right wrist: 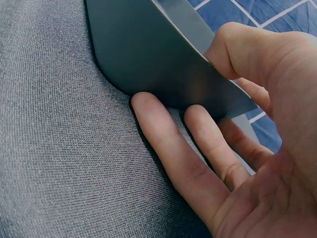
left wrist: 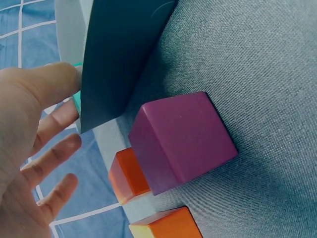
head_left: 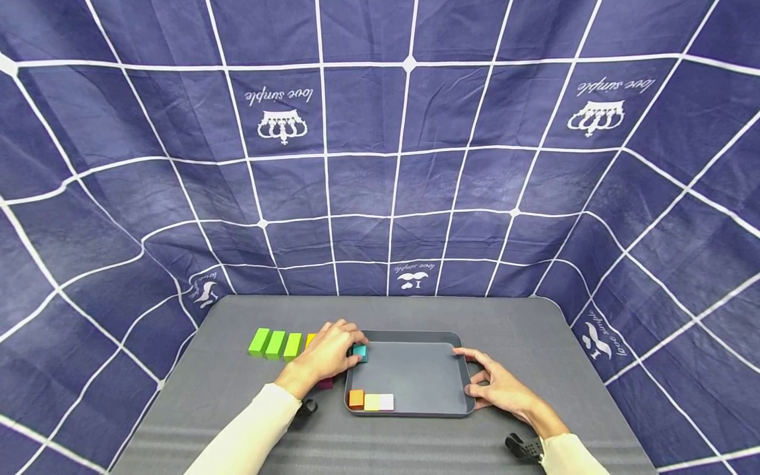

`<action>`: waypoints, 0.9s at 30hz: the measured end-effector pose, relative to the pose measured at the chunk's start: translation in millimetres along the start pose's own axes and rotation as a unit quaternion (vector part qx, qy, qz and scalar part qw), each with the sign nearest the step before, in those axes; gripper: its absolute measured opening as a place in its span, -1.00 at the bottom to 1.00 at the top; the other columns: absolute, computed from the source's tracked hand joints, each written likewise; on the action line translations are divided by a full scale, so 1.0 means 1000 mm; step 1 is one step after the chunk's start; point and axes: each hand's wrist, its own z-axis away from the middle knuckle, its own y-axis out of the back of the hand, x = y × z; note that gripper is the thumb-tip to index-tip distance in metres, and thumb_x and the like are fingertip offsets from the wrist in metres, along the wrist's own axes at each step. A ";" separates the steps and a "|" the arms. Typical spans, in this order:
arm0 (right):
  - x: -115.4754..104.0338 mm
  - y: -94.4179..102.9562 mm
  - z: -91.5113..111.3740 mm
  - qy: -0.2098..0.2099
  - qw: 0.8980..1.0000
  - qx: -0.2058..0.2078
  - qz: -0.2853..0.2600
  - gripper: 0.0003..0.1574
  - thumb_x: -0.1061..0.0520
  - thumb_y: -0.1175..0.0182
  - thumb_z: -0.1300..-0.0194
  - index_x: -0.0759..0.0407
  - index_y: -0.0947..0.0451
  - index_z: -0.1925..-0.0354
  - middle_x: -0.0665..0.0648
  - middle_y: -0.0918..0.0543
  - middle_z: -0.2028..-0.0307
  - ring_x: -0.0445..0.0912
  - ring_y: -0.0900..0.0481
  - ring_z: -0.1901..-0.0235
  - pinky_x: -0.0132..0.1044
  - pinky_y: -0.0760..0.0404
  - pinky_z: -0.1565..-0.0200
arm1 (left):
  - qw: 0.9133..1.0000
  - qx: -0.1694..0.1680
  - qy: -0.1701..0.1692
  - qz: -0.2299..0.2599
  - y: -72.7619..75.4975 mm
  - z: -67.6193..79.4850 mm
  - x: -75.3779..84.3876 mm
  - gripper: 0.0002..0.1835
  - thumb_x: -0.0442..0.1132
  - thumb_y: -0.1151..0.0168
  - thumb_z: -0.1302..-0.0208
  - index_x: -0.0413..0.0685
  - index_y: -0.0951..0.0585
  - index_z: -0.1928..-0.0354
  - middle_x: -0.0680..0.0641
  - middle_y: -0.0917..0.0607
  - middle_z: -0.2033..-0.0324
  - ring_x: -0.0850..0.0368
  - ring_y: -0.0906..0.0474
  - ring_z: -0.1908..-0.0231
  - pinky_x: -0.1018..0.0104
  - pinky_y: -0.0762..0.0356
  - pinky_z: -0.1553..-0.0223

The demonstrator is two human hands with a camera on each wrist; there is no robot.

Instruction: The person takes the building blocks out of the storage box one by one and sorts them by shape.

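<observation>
A teal block (head_left: pixel 360 353) is pinched between the thumb and fingers of my left hand (head_left: pixel 323 353), just inside the left wall of a shallow grey tray (head_left: pixel 410 414). Whether the block touches the tray floor I cannot tell. In the left wrist view the tray wall hides most of the teal block (left wrist: pixel 77 99). My right hand (head_left: pixel 499 386) grips the tray's right side, with fingers (right wrist: pixel 158 119) against the outer wall at its base and the thumb at the rim. Inside the tray's near left corner sit an orange block (head_left: pixel 356 398), a pale yellow block (head_left: pixel 371 402) and a white block (head_left: pixel 386 402).
Left of the tray, green blocks (head_left: pixel 276 344) stand in a row with a yellow block (head_left: pixel 311 339), partly behind my left hand. A purple block (left wrist: pixel 183 141) lies just outside the tray. Blue checked cloth (head_left: pixel 368 185) surrounds the grey table (head_left: pixel 415 448) at the back and sides.
</observation>
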 end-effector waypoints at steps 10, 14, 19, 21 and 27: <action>-0.004 -0.001 0.001 -0.005 1.000 0.002 -0.008 0.12 0.40 -0.44 -0.46 0.16 -0.22 -0.81 0.59 -0.20 -0.61 0.07 -0.74 0.01 -0.06 -0.95 0.18 | 1.000 0.020 -0.005 0.009 0.007 0.008 0.001 -0.67 -0.17 -0.69 -0.45 0.07 -0.89 -0.19 0.06 -0.85 -0.02 -0.02 -0.79 -0.17 -0.14 -0.69 -0.30; -0.004 -0.002 0.001 -0.006 1.000 0.001 -0.012 0.12 0.40 -0.44 -0.45 0.15 -0.23 -0.81 0.58 -0.23 -0.58 0.05 -0.75 0.02 -0.05 -0.96 0.16 | 1.000 0.024 -0.004 0.020 0.008 0.013 0.000 -0.67 -0.20 -0.67 -0.46 0.04 -0.88 -0.21 0.06 -0.84 -0.03 0.00 -0.83 -0.14 -0.17 -0.73 -0.30; -0.004 -0.001 0.001 -0.005 1.000 -0.004 -0.012 0.12 0.40 -0.43 -0.46 0.14 -0.21 -0.82 0.52 -0.55 -0.25 0.04 -0.79 0.05 -0.04 -0.97 0.14 | 0.998 0.037 -0.012 0.055 0.011 0.018 0.000 -0.67 -0.28 -0.65 -0.46 -0.04 -0.87 -0.21 0.00 -0.83 -0.03 0.00 -0.87 -0.02 -0.06 -0.84 -0.19; -0.004 -0.001 0.001 -0.004 1.000 -0.006 -0.012 0.12 0.40 -0.43 -0.47 0.14 -0.20 -0.82 0.44 -0.64 -0.08 0.04 -0.81 0.06 -0.06 -0.96 0.15 | 0.997 0.041 -0.016 0.066 0.012 0.019 0.000 -0.69 -0.30 -0.64 -0.48 -0.06 -0.86 -0.20 -0.02 -0.83 -0.02 0.00 -0.86 0.03 0.05 -0.87 -0.10; -0.003 0.000 0.001 -0.004 1.000 -0.010 -0.017 0.12 0.39 -0.43 -0.48 0.14 -0.19 -0.82 0.32 -0.69 0.08 0.04 -0.83 0.08 -0.08 -0.96 0.16 | 0.995 0.056 -0.025 0.074 0.015 0.024 0.000 -0.70 -0.29 -0.63 -0.49 -0.08 -0.86 -0.20 -0.01 -0.81 -0.01 0.08 -0.79 0.10 0.24 -0.83 0.03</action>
